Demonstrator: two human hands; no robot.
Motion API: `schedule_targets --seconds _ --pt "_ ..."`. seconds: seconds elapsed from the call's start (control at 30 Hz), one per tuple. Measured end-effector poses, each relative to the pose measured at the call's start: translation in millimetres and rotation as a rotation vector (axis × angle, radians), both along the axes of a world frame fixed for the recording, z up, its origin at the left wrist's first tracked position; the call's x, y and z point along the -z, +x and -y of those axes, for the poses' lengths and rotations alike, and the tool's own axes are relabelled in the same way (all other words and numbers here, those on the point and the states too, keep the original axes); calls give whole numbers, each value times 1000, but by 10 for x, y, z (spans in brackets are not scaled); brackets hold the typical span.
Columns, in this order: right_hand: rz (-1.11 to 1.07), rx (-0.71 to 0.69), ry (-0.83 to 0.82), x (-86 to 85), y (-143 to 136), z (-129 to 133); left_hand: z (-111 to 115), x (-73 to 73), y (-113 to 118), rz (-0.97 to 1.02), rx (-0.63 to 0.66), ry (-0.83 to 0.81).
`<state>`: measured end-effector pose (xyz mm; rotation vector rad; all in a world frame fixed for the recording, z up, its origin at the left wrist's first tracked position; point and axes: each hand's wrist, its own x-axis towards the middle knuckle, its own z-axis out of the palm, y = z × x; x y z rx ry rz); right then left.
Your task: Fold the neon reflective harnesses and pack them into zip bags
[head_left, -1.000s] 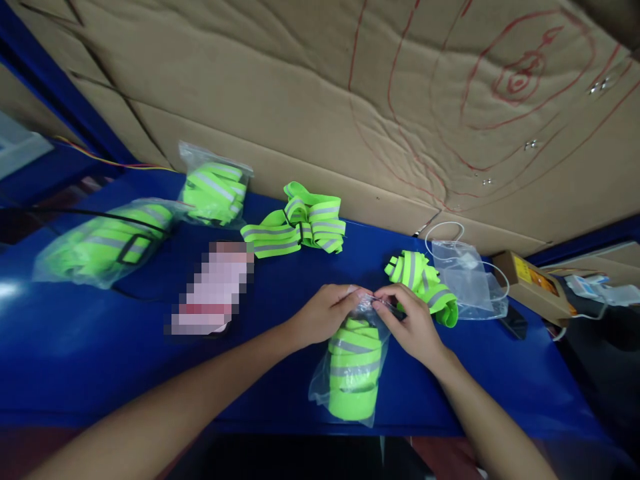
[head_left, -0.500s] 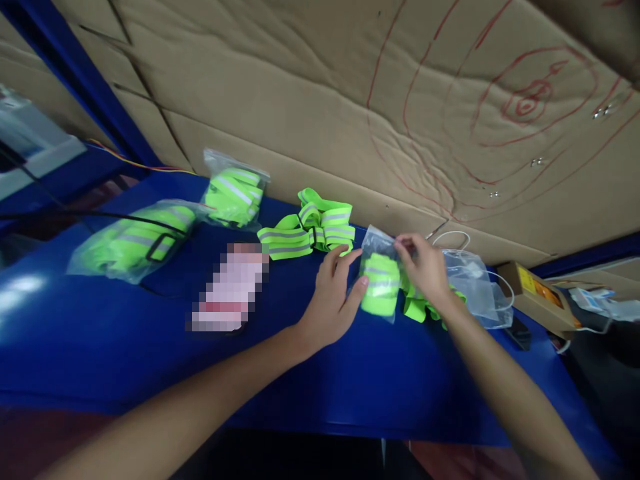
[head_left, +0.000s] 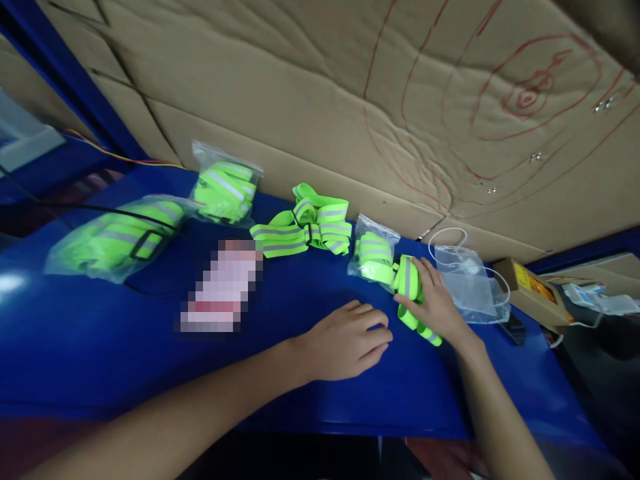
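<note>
My right hand (head_left: pixel 434 303) has its thumb and fingers around the side of a bundled neon-green reflective strap (head_left: pixel 407 279), whose looped end hangs down below the thumb. Just left of that strap lies a clear zip bag (head_left: pixel 374 250) with a folded green reflective strap inside, touched by neither hand. My left hand (head_left: pixel 350 340) hovers low over the blue table (head_left: pixel 300 407), fingers bent and slightly apart, with nothing seen in it. Farther left, a loose green reflective strap with a black buckle (head_left: pixel 320 223) lies in loops against the cardboard.
Two more bagged green straps lie at left: an upright bag (head_left: pixel 227 187) and a larger bag (head_left: pixel 120 240). A blurred-out pink phone-like object (head_left: pixel 220 287) is in front. To the right are clear plastic bags (head_left: pixel 470 283), a white cable, a dark phone (head_left: pixel 514 329) and a cardboard box (head_left: pixel 533 293).
The bagged strap has been let go and rests near the cardboard. My right hand has moved down onto the loose strap bundle; my left hand has drawn back toward me.
</note>
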<state>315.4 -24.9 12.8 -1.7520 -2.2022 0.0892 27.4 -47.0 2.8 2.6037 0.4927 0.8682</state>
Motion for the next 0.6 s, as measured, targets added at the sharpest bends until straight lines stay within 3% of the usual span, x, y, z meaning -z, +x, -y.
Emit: schedule_targets --seconds 0.07,0.23,0.4,0.5,0.6 --pt "32 -45 -76 18 -46 97 -24 -8 -6 -18 -14 6" --pt "19 -115 -226 -159 -60 226 -112 -13 -33 -40 -79 -70" --pt "43 -186 -174 -175 -120 286 -136 -1 -43 6 -103 -240" --pt "-93 -195 -167 -229 -227 339 -127 -9 -45 47 -125 -274" --pt "-336 -260 -274 -329 -353 434 -115 -43 -46 62 -108 -257"
